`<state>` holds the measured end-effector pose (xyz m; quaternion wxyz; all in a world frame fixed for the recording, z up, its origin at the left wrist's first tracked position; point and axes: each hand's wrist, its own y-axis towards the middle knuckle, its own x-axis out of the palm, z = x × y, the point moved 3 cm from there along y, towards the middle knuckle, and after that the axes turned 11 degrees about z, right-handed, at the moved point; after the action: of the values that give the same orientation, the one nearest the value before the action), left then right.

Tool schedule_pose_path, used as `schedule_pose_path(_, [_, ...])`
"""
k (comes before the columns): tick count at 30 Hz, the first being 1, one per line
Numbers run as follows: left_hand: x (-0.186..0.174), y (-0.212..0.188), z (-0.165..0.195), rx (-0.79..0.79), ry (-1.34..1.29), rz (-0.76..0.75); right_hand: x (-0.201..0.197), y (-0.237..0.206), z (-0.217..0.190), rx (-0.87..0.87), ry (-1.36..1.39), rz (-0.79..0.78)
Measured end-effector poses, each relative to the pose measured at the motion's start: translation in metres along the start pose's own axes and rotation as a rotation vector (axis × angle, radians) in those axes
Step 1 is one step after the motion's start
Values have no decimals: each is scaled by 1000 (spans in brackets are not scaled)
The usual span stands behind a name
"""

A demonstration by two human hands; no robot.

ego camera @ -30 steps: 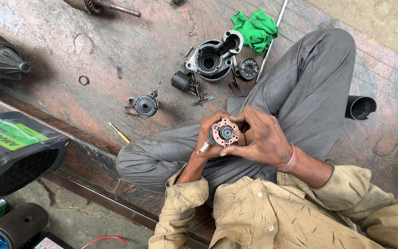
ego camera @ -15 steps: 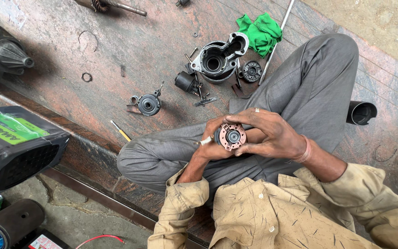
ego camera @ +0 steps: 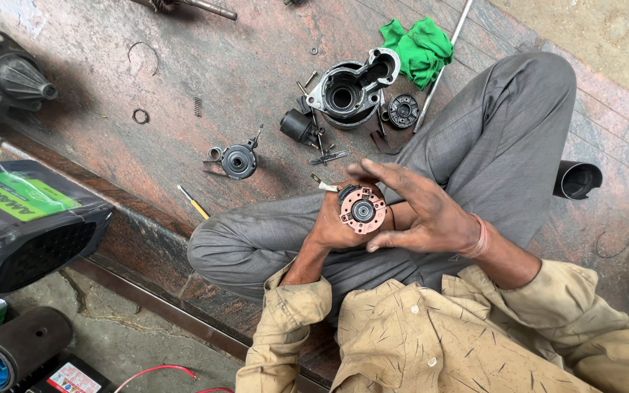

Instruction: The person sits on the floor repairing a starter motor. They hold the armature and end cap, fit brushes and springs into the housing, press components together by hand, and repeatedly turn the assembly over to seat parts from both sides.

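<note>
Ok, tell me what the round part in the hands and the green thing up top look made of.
Round part: copper-coloured plate around a dark hub, dull sheen, probably metal. Green thing: soft cloth, matte, crumpled into folds.

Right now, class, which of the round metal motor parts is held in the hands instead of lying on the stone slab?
The copper-coloured round plate with a dark centre hub. The left hand and right hand hold it over the lap, while the grey housing and small disc part lie on the slab.

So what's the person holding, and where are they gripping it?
A small round copper-coloured motor part, cupped from below in the left hand; the right hand's fingers curl over its top edge.
</note>
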<state>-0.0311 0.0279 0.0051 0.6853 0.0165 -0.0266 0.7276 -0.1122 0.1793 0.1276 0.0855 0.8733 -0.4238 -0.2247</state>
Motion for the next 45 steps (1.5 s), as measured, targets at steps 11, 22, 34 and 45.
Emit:
schedule_pose_path(11, [-3,-8,-21,-95,-111,47,9,-5,8,151,-23,-18])
schedule_pose_path(22, [-4,6,-4,41,-62,173,25,-14,1,221,-197,222])
schedule_pose_path(34, [-8,12,15,65,3,78,4,4,3,-37,-50,-3])
schedule_pose_path(45, [-8,12,5,44,44,167,34,-9,-5,117,-435,283])
